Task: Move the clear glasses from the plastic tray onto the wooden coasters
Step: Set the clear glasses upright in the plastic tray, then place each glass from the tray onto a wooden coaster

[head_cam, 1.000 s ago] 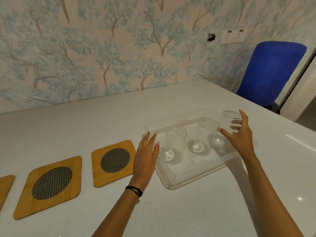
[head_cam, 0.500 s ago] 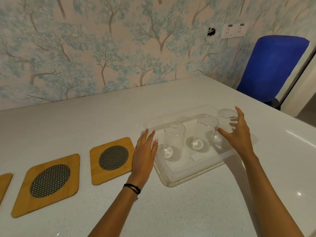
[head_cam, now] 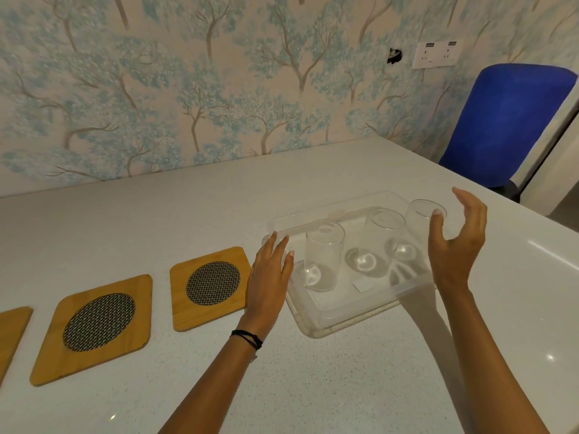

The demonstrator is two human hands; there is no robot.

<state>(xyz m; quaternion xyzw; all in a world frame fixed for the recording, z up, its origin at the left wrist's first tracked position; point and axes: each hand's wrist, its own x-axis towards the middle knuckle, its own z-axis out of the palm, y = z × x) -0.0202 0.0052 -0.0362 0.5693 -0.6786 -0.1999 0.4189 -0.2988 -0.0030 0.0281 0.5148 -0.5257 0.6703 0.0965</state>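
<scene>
A clear plastic tray sits on the white table and holds three upright clear glasses: a left glass, a middle glass and a right glass. My right hand is open and curved just right of the right glass, its thumb tip at the rim. My left hand lies flat and open on the table against the tray's left edge. Left of it lie wooden coasters with round metal-mesh centres: a near coaster, a middle coaster and one cut off at the frame edge.
A blue chair stands past the table's far right corner. A wallpapered wall with a socket plate runs behind the table. The table's right edge lies close to the tray.
My right hand has opened wider and drawn slightly back from the right glass. My left hand stays by the tray's left edge. All three glasses remain in the tray.
</scene>
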